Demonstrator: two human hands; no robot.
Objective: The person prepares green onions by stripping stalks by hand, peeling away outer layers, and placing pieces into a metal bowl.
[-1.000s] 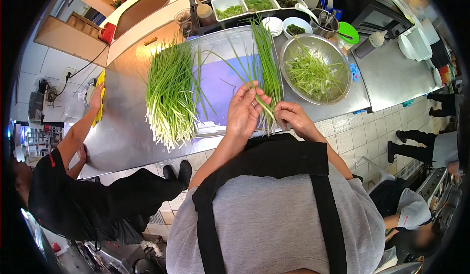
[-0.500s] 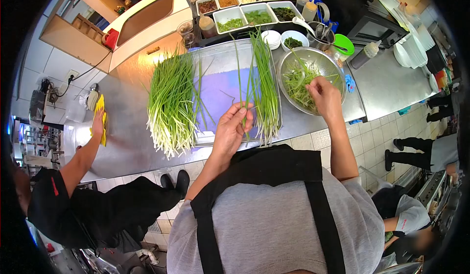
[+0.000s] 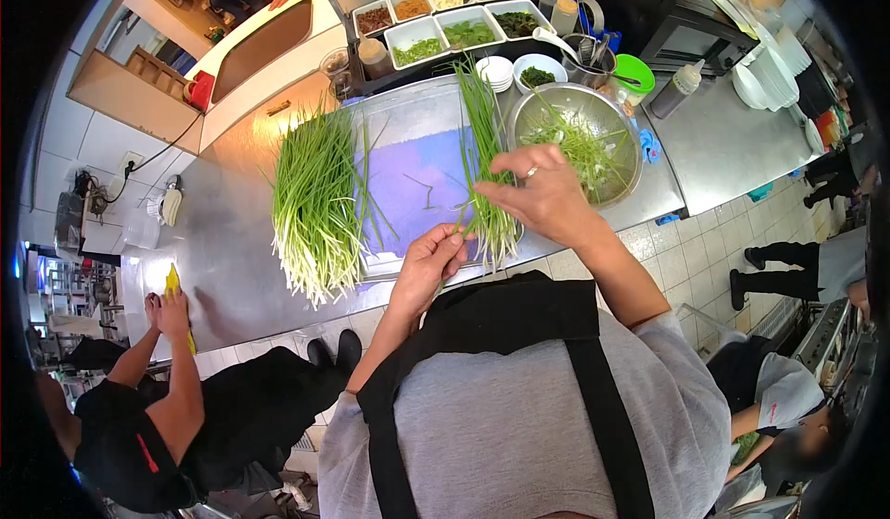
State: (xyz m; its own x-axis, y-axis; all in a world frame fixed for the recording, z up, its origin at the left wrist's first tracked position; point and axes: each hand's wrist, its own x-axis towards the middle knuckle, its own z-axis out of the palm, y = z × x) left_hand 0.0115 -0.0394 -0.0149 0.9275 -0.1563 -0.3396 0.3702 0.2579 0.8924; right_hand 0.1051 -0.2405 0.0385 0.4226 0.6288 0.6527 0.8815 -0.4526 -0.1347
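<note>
My left hand (image 3: 433,261) pinches a few green stalks near the front edge of the tray (image 3: 403,109). Above the smaller bunch of green stalks (image 3: 483,139), my right hand (image 3: 540,193) hovers with thumb and fingers apart and nothing between them; a ring shows on one finger. A large bunch of green stalks with white ends (image 3: 318,206) lies along the tray's left side. To the right, a steel bowl (image 3: 630,153) holds loose green and pale trimmings (image 3: 573,145). Some loose stalks (image 3: 428,185) rest on the tray's blue surface.
Behind the tray are containers of chopped ingredients (image 3: 465,34), sauce bottles (image 3: 563,15), stacked white dishes (image 3: 494,72) and a bowl of chopped greens (image 3: 538,76). At the left, a co-worker's hands (image 3: 168,312) press a yellow cloth (image 3: 172,280) on the steel counter (image 3: 232,269).
My right hand has moved from the steel bowl back over the smaller bunch and has opened. My left hand is slightly lower. The co-worker's cloth has moved toward the counter's front edge.
</note>
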